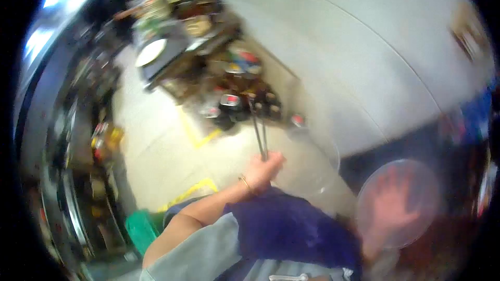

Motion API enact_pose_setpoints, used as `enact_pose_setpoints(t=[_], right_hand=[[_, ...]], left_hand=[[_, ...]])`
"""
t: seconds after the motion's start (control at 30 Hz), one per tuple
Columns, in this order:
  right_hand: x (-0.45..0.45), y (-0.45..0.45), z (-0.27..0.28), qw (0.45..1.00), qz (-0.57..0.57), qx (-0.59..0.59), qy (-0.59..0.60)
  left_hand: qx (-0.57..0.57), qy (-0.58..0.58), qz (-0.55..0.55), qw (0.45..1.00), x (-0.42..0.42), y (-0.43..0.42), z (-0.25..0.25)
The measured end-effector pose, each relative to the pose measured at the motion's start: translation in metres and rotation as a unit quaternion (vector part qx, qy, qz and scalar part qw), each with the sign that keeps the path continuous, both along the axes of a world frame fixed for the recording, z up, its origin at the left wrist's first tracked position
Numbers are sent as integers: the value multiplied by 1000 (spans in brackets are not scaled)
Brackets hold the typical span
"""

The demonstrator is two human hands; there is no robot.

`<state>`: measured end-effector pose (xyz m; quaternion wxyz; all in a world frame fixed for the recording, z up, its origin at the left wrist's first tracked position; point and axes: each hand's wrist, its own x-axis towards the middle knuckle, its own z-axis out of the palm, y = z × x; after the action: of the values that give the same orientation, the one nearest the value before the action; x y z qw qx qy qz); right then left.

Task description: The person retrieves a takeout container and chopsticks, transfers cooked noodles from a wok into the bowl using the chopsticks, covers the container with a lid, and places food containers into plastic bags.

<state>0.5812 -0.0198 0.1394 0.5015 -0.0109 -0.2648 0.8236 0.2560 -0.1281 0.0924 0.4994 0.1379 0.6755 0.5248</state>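
Observation:
My left hand (268, 169), with a bracelet at its wrist, is closed round the near end of two thin dark rods (259, 132), perhaps tongs or chopsticks. They point away toward dark bottles (266, 105) on the floor. On the right, a clear round lid or shallow bowl (424, 211) lies over my right hand (393, 203), which shows through it with fingers spread and appears to support it. Blur hides the exact contact.
A loaded counter (174, 57) stands ahead, with a white oval plate (152, 53) on its edge. Equipment lines the left side. A person (117, 8) is at the far upper left. Yellow tape (195, 138) marks the floor. A green container (143, 231) is near my left side.

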Motion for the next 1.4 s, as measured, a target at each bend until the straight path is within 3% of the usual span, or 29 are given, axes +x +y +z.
enact_pose_setpoints(t=[0.03,0.1,0.17,0.23,0.3,0.33,0.37,0.47,0.57,0.67,0.77,0.87,0.97,1.07,1.13,1.17,1.2,1.27,1.3,1.33,1.4], right_hand=[[-26,11,-4,1000,19,16,-8],[-96,-3,-13,997,56,-44,4],[-156,-22,13,989,91,-117,11],[-226,-27,51,969,133,-209,15],[-281,-4,50,963,209,-165,-34],[-329,42,-6,954,262,-126,-75],[-363,50,-17,942,303,-88,-118],[-492,59,-32,867,490,-39,-78],[-605,43,-62,779,616,-76,-91],[-724,-4,-63,694,700,-93,-144],[-805,-48,-71,701,661,137,-228],[-871,-69,-51,725,534,314,-301],[-944,-89,-73,665,544,485,-162],[-1012,-119,-50,630,439,623,-153],[-1069,-134,-58,637,522,532,-199],[-1097,-140,-61,642,555,479,-222],[-1131,-139,-58,697,572,351,-252],[-1187,-110,-76,816,390,275,-326],[-1210,-89,-75,869,359,120,-320],[-1227,-69,-73,896,284,16,-340],[-1256,-32,-94,909,165,-1,-382]], left_hand=[[-24,21,-5,999,-16,-14,3],[39,29,-34,998,-58,-80,-20],[20,-103,23,994,-81,-134,7],[28,-140,121,982,-119,-160,38],[69,-232,242,940,-158,-169,47],[127,-243,277,921,-188,-146,9],[180,-258,299,901,-208,-150,13],[183,-203,380,884,-286,-137,40],[243,-132,308,910,-353,-150,16],[178,-64,389,902,-416,-167,47],[93,54,475,873,-447,-197,41],[182,-5,590,787,-473,-214,39],[198,-28,621,758,-511,-239,22],[213,-31,617,757,-587,-272,5],[254,-64,612,746,-649,-303,-7],[278,-86,573,766,-687,-323,-12],[297,-109,528,789,-733,-344,-11],[285,-118,481,821,-808,-361,-2],[248,-103,480,836,-843,-360,12],[209,-87,470,853,-875,-360,23],[139,-79,408,899,-941,-359,30]])
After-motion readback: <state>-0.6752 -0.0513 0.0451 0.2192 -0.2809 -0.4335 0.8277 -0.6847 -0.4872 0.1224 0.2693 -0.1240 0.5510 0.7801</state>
